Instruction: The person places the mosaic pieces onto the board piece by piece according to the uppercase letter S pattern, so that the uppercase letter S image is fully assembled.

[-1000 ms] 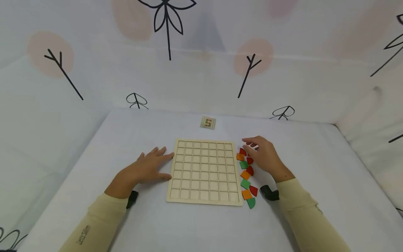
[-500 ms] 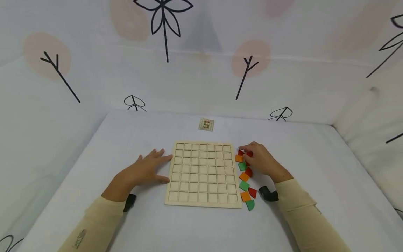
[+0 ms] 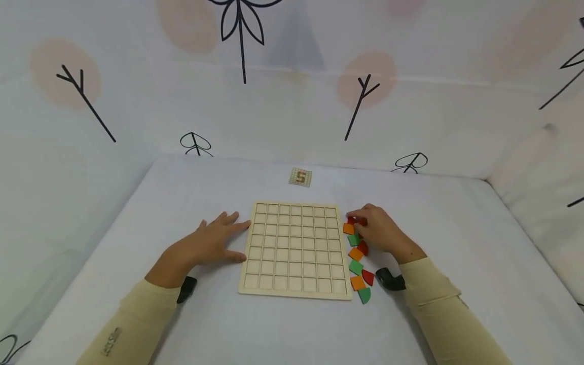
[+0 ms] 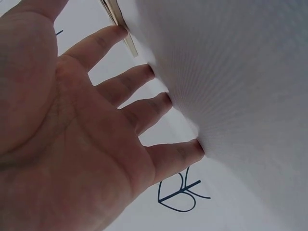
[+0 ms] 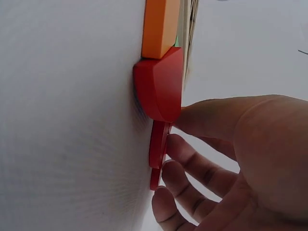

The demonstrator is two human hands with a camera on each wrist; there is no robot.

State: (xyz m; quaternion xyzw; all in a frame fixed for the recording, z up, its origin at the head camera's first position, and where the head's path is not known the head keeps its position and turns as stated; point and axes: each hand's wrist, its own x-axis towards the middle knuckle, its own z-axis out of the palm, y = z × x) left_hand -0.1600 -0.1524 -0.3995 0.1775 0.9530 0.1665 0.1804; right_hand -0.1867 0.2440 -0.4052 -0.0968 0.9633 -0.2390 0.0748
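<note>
A square wooden grid board lies mid-table. Beside its left edge my left hand rests with fingers spread, thumb and index finger at the rim. In the left wrist view, the fingertips of the left hand touch the white cloth. At the board's upper right, my right hand bends over red quarter-circle pieces. The right wrist view has the thumb and bent fingers of the right hand about a small red piece, seemingly pinching it; their exact contact is partly hidden.
Orange squares, green pieces and red pieces form a loose column along the board's right edge. Beyond the board lies a small pattern card. A printed white curtain stands behind the table.
The right hand has lowered onto the red pieces, its thumb and fingers closing in among them. The left hand stays beside the board. The head view has shifted slightly.
</note>
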